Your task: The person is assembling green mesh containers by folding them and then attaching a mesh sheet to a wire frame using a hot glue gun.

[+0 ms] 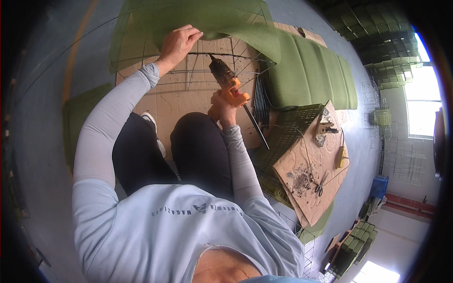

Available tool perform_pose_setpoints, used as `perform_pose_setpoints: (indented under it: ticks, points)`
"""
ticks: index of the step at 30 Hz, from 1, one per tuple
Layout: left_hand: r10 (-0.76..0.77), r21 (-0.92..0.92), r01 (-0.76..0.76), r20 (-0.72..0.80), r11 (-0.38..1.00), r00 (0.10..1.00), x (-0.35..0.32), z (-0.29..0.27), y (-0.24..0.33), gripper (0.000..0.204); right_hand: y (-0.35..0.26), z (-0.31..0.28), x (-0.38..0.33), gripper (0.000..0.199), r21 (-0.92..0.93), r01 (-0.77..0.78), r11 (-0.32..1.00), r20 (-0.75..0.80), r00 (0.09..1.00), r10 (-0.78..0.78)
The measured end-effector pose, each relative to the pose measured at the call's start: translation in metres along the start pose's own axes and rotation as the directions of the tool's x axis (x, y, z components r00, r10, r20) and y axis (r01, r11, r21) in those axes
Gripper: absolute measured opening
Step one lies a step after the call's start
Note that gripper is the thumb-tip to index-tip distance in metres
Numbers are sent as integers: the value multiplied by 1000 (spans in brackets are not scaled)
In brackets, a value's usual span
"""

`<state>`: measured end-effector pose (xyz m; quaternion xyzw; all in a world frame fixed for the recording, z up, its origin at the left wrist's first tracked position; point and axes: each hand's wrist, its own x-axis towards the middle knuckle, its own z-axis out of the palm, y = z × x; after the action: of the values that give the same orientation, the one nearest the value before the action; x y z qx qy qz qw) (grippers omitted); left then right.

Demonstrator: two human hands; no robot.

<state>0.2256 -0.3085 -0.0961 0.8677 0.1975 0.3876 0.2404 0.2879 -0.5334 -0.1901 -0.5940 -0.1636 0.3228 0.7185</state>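
My left hand (180, 45) is closed in a pinch on the near edge of a sheer green mesh fabric (188, 18). The fabric lies over a thin black wire frame (188, 74). In my right hand (222, 108) is an orange glue gun (234, 92) with a dark, stained front. Its nozzle points away from me and up to the left, close to the frame's near wire. A long black glue stick (257, 128) sticks out of the gun's back end. Whether the nozzle touches the wire I cannot tell.
Brown cardboard (174, 106) lies under the frame. To the right are folded green fabric panels (306, 70) and a green crate (295, 125). Stained cardboard (302, 165) on the crate holds scissors (321, 185) and a yellow-handled tool (340, 157). A cord runs across it.
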Motion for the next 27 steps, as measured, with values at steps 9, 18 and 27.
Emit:
perform_pose_setpoints:
  ticks: [9, 18, 27]
  points:
    - [25, -20, -26, -36, 999, 999, -1, 1, -2, 20, -2, -20, -6, 17, -135, 67, 989, 80, 995, -56]
    - [118, -128, -115, 21, 985, 993, -1, 3, -1, 14, -54, -142, -74, 28, 110, 298, 948, -248, 932, -264]
    - [106, -56, -100, 100, 993, 989, -7, 4, -3, 19, -95, -348, -90, 29, 274, 494, 825, -699, 691, -182]
